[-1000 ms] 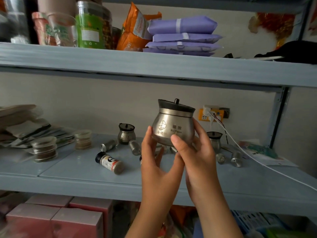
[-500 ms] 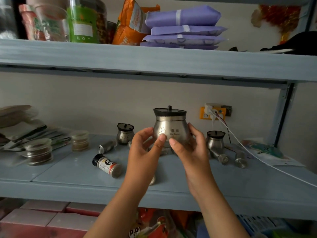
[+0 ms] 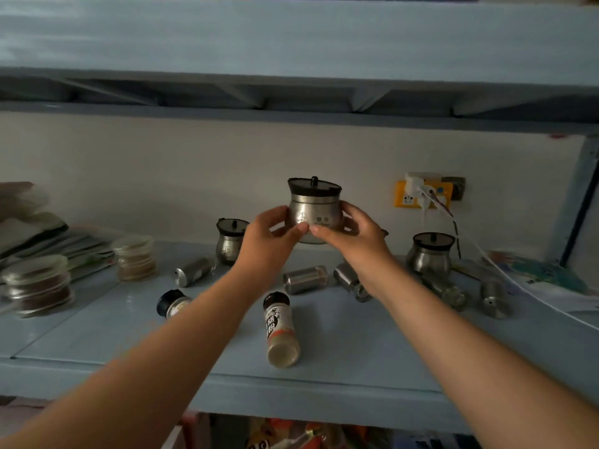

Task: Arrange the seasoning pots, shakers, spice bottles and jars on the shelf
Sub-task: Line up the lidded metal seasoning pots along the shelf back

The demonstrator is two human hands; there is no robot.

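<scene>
both hands (image 3: 319, 236) hold pot (image 3: 313, 209) upright

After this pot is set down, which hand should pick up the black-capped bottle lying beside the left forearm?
Left, probably. The left hand and right hand both grip the steel pot, but the black-capped bottle lies left of the left forearm; the right must cross.

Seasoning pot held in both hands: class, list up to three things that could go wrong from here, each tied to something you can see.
The left hand and right hand hold the seasoning pot by fingertips on its steel body; it might slip, and its black lid could drop.
Steel shakers lie on their sides beneath the wrists; a nudge could set them rolling.
The spice bottle lies near the front of the shelf and might roll off.
</scene>
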